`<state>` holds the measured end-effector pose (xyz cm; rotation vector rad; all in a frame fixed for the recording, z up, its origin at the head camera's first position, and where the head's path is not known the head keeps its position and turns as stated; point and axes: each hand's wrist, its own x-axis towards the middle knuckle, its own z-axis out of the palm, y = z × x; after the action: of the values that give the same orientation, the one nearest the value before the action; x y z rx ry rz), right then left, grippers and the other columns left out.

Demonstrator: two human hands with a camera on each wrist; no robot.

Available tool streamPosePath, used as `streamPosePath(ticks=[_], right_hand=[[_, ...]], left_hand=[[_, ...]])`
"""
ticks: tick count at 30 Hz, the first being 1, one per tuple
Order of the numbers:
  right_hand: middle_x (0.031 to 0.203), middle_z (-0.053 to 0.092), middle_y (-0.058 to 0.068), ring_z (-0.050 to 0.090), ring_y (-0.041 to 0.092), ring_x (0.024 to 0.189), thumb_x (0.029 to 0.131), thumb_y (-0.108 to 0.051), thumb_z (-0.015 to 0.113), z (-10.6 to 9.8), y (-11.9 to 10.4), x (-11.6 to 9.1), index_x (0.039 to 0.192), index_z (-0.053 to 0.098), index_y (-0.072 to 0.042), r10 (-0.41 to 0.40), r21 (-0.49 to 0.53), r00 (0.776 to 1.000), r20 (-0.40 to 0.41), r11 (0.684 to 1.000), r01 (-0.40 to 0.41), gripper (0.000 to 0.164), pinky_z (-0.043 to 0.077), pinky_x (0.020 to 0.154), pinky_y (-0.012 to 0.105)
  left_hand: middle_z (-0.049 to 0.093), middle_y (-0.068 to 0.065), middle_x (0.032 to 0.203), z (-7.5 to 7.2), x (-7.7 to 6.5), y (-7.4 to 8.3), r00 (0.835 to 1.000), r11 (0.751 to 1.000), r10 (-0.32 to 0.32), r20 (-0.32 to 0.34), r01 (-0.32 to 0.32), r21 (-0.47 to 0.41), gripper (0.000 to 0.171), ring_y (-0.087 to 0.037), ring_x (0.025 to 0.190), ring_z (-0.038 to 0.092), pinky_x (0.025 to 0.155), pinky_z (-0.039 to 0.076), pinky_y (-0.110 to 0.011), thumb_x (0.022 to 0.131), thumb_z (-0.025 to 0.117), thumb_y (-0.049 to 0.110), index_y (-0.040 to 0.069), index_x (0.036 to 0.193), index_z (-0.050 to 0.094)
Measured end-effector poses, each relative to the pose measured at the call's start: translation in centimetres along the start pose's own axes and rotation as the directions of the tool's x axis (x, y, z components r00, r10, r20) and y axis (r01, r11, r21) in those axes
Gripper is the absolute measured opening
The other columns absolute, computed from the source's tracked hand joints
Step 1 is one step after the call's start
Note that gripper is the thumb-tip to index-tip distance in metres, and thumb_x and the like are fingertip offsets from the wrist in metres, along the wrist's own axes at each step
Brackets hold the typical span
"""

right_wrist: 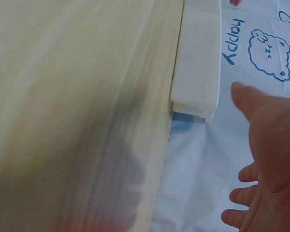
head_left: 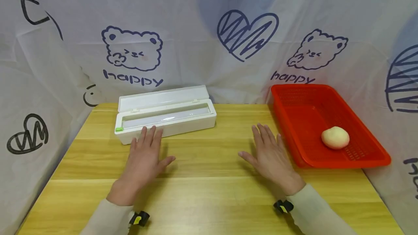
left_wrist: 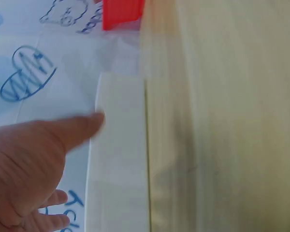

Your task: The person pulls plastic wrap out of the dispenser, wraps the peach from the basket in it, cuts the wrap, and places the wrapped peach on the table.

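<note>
My left hand [head_left: 142, 164], fingers straight and thumb spread, hovers before a white cling film dispenser box [head_left: 189, 124]; its fingertips overlap the front wall in the head view. The box's lid [head_left: 163, 99] is folded back, and a roll of clear film [head_left: 166, 117] lies inside, with a small green piece [head_left: 119, 129] at the left end. To the right, my right hand [head_left: 272, 160] holds nothing, its fingers extended over the table beside a red plastic basket [head_left: 346, 163]. In that basket rests a pale, round, peach-like fruit [head_left: 335, 137] with a pinkish underside.
Both hands are above a wood-grain table [head_left: 209, 191]. White cloth [head_left: 189, 57] printed with bears, hearts and lettering hangs behind the table and along its sides. The basket stands at the right edge, the dispenser box toward the back left.
</note>
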<state>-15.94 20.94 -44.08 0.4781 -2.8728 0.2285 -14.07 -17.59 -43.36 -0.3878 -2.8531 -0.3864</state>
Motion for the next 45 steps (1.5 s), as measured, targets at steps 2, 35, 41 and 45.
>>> streamPosePath(ticks=[2, 35, 41, 45], right_hand=[[0.156, 0.025, 0.021, 0.018, 0.040, 0.142, 0.088, -0.068, 0.049, -0.1, -0.2, 0.6, 0.152, 0.021, -0.004, -0.007, 0.013, 1.000, -0.003, 1.000, 0.007, 0.095, 0.018, 0.108, 0.071], [0.133, 0.057, 0.008, 0.053, 0.025, 0.118, 0.093, -0.036, 0.061, 3.8, -7.3, 13.3, 0.142, 0.042, -0.009, 0.111, 0.557, 0.971, 0.213, 0.802, -0.214, 0.058, 0.046, 0.097, 0.047], [0.117, 0.061, 0.008, 0.057, 0.022, 0.094, 0.092, -0.036, 0.063, 3.9, -7.2, 12.6, 0.133, 0.047, -0.006, 0.187, 0.530, 0.968, 0.169, 0.810, -0.249, 0.053, 0.051, 0.080, 0.042], [0.114, 0.062, 0.009, 0.057, 0.021, 0.087, 0.090, -0.038, 0.066, 3.8, -6.3, 11.4, 0.126, 0.049, -0.005, 0.227, 0.540, 0.964, 0.138, 0.799, -0.265, 0.052, 0.050, 0.072, 0.040]], left_hand=[[0.035, -0.029, 0.147, -0.5, 0.2, -0.6, 0.998, 0.999, -0.006, -0.070, 0.004, -0.036, 0.086, -0.048, 0.136, 0.025, 0.103, 0.029, -0.070, 0.082, 0.074, 0.043, 0.000, 0.145, 0.034], [0.044, -0.032, 0.141, -0.8, 2.3, -10.5, 0.860, 0.797, -0.501, 0.093, 0.501, -0.337, 0.095, -0.052, 0.120, 0.043, 0.099, 0.036, -0.066, 0.085, 0.065, 0.057, 0.001, 0.150, 0.024], [0.040, -0.029, 0.146, -0.9, 2.3, -10.7, 0.857, 0.780, -0.500, 0.127, 0.509, -0.364, 0.097, -0.047, 0.124, 0.041, 0.101, 0.036, -0.064, 0.084, 0.064, 0.059, 0.003, 0.152, 0.022], [0.040, -0.028, 0.146, -0.6, 2.7, -10.1, 0.868, 0.787, -0.475, 0.141, 0.491, -0.374, 0.098, -0.046, 0.122, 0.043, 0.099, 0.038, -0.063, 0.084, 0.064, 0.059, 0.004, 0.152, 0.021]])
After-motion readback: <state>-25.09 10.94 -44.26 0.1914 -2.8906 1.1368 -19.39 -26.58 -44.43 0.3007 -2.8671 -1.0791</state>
